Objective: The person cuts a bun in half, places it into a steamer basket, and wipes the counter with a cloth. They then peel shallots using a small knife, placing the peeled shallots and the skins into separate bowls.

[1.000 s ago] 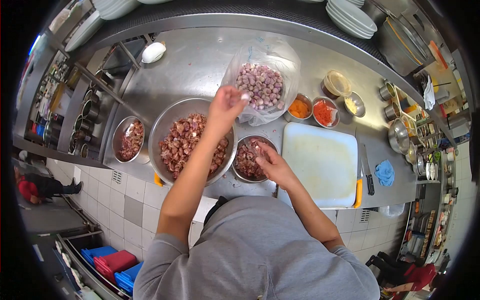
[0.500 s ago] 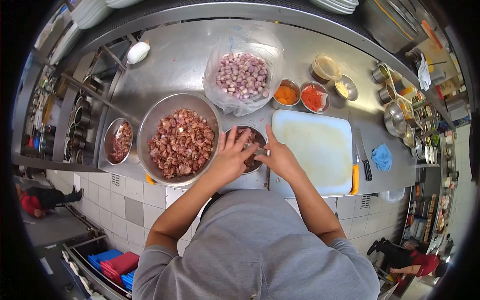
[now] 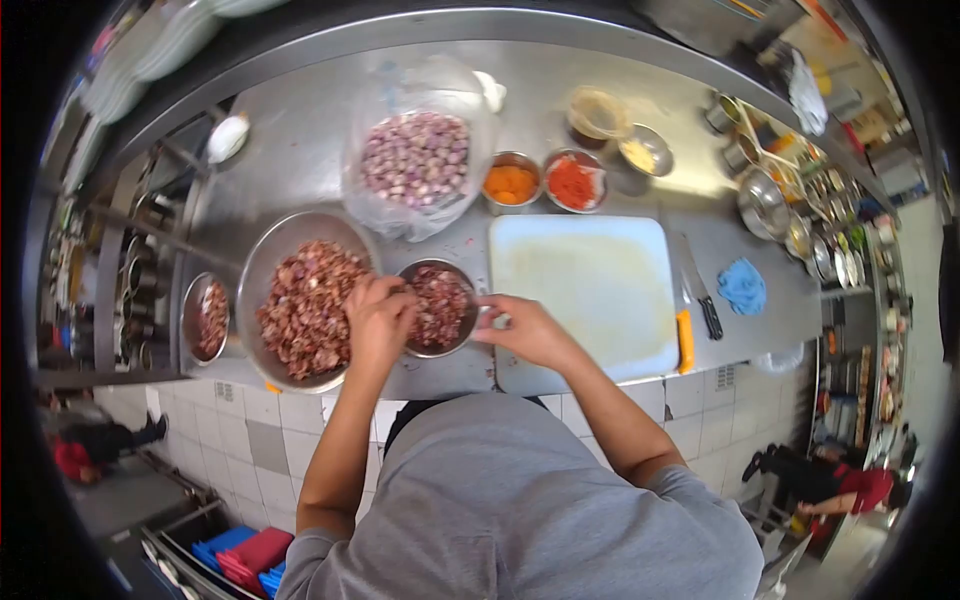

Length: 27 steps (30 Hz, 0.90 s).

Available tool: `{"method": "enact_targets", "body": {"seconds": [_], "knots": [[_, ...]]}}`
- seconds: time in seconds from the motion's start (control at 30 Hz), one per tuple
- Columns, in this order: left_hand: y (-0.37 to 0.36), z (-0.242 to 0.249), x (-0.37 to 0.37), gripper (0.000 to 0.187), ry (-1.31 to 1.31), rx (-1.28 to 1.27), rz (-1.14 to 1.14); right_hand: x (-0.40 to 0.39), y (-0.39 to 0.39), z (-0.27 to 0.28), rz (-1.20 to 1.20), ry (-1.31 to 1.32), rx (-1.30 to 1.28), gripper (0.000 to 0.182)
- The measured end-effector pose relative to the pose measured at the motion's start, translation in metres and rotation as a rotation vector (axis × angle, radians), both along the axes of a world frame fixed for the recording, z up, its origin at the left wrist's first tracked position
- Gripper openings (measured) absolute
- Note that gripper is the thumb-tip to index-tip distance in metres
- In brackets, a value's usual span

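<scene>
A small metal bowl [image 3: 438, 346] with reddish-brown pieces [image 3: 438, 305], possibly shallots in their skins, stands between my hands. My left hand [image 3: 380, 318] is closed over its left rim, thumb side inward, close to the large bowl. On the other side, my right hand [image 3: 520, 328] pinches the right rim with bent fingers. To the left, a large metal bowl [image 3: 262, 235] is heaped with similar reddish-brown pieces. Behind both bowls sits a clear plastic bag [image 3: 365, 205] full of peeled purple shallots [image 3: 415, 158].
A white cutting board [image 3: 585, 300] lies right of my hands, with a knife [image 3: 705, 305] and blue cloth [image 3: 742, 287] beyond. Behind are bowls of orange pieces [image 3: 511, 184], red pieces [image 3: 573, 184] and yellow bits [image 3: 638, 155]. A smaller metal bowl [image 3: 193, 320] is far left.
My hands have gone from lying spread over the small bowl to closing on its opposite rims. The camera view has shifted, moving the table things leftward in the picture.
</scene>
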<state>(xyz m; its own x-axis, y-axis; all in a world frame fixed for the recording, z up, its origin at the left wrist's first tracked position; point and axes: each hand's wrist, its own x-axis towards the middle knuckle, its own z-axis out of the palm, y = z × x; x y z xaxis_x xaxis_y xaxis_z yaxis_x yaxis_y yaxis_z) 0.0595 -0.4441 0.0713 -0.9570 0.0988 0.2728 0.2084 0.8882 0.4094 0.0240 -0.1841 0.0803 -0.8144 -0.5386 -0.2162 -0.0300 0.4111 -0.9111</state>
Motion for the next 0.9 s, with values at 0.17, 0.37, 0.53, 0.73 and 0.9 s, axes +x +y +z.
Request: {"method": "enact_targets", "body": {"seconds": [0.17,0.37,0.53,0.73,0.9], "knots": [[-0.054,0.011,0.009,0.060,-0.019,0.076,0.138,0.015,-0.023,-0.016,-0.101,0.053,-0.066,0.039],[-0.129,-0.027,0.032,0.049,-0.446,-0.177,0.173,0.038,-0.038,-0.007,-0.130,0.119,-0.084,0.029],[-0.151,-0.051,0.025,0.033,-0.309,0.093,0.005,0.049,-0.052,-0.017,-0.154,0.104,-0.070,0.028],[-0.195,-0.036,0.016,0.040,-0.597,1.128,0.111,0.066,-0.066,-0.019,-0.337,0.063,-0.123,0.026],[-0.201,-0.020,0.005,0.055,-0.198,0.050,0.067,0.065,-0.072,-0.003,-0.444,-0.229,-0.098,0.030]]}}
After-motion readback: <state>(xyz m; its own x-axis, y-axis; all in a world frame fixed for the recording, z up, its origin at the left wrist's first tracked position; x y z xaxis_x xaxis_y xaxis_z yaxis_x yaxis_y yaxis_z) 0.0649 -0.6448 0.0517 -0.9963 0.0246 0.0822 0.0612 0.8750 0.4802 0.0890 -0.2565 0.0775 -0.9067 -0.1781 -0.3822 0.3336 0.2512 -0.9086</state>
